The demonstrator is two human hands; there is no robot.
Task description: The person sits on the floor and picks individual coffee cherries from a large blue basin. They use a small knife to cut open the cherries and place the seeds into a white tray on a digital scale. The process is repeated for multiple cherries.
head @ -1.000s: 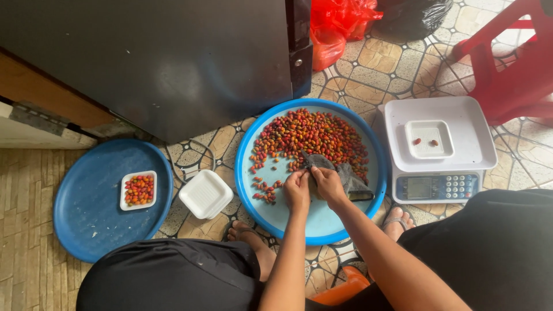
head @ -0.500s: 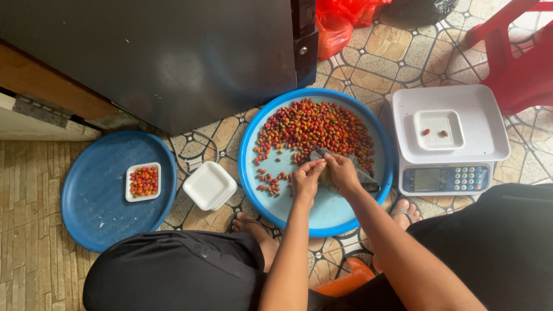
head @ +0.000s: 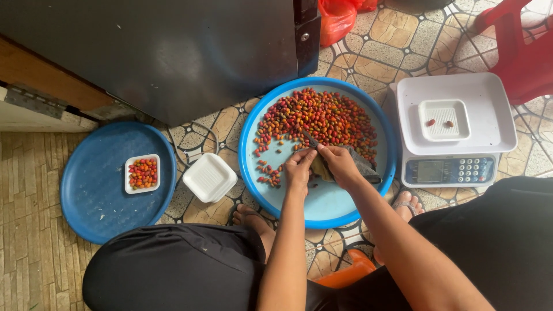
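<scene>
Your left hand (head: 299,167) and right hand (head: 340,164) pinch dark tool (head: 345,161) over blue tray's (head: 322,207) near edge; fruit heap (head: 322,118) lies just beyond fingertips.

Red chair (head: 521,52) & bag (head: 337,20): edge-cropped.

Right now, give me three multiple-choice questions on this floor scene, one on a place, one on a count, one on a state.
1. Where does the small white tray of fruit stand?
A. on the scale
B. on the left blue tray
C. on the red chair

2. How many fruits lie in the white dish on the scale?
A. two
B. five
C. none

3. What are the left hand and right hand doing?
A. resting on the knees
B. lifting the scale
C. close together over the big blue tray

Answers: 1 B, blue surrounds it. 2 A, two red pieces show. 3 C, both hands meet above its bare part.
</scene>
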